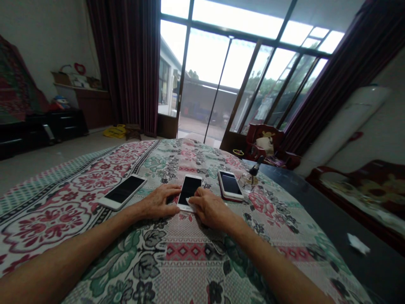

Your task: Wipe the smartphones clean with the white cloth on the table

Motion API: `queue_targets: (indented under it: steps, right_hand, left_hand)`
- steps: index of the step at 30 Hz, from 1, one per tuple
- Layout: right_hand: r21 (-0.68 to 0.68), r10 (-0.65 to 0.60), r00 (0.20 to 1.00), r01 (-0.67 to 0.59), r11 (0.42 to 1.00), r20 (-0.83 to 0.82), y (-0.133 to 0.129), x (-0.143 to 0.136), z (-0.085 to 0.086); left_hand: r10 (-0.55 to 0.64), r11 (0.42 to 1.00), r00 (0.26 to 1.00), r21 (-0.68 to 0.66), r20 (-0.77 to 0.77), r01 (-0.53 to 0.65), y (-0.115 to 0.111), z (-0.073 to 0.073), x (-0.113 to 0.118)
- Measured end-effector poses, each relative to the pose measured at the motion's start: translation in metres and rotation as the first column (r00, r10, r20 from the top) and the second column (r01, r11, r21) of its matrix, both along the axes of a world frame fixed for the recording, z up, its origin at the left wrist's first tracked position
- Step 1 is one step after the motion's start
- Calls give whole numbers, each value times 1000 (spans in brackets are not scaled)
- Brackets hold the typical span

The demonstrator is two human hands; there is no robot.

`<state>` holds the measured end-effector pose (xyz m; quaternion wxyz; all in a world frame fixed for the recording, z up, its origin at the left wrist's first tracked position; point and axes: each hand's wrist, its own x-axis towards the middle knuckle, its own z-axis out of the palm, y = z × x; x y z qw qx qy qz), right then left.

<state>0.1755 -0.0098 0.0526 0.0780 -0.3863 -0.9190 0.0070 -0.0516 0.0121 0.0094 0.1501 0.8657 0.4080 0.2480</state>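
A white phone with a dark screen (190,188) lies face up on the patterned tablecloth (186,270), between my hands. My left hand (160,202) rests at its left edge, thumb and fingers apart around that side. In my right hand (207,207) a small white wipe (190,204) is pinched, pressed on the lower part of the phone. Another white phone (124,192) lies to the left, beyond my left forearm. On the right, a white phone (230,185) lies on top of something with a reddish edge.
A small glass bottle (249,178) and a black-handled brush (256,166) are right of the phones. Crumpled white tissue (358,244) lies on the dark surface at the right. Wooden chairs (265,141) and glass doors stand beyond the table.
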Motion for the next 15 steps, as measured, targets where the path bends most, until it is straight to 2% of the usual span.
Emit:
queue_targets:
  steps: [3, 6, 11, 15]
  right_hand:
    - [36, 47, 999, -46, 998, -22, -3, -18, -6]
    - [23, 57, 998, -57, 998, -6, -2, -25, -2]
    - [-25, -134, 989, 136, 990, 60, 5, -5, 10]
    - [33, -214, 977, 213, 976, 19, 4, -1, 4]
  left_hand:
    - [-9, 1000, 1000, 8, -14, 9, 0, 2, 2]
    - [-21, 1000, 1000, 18, -23, 21, 0, 2, 2]
    - [3, 1000, 1000, -6, -12, -3, -2, 3, 1]
    - [-15, 1000, 1000, -8, 7, 15, -3, 3, 0]
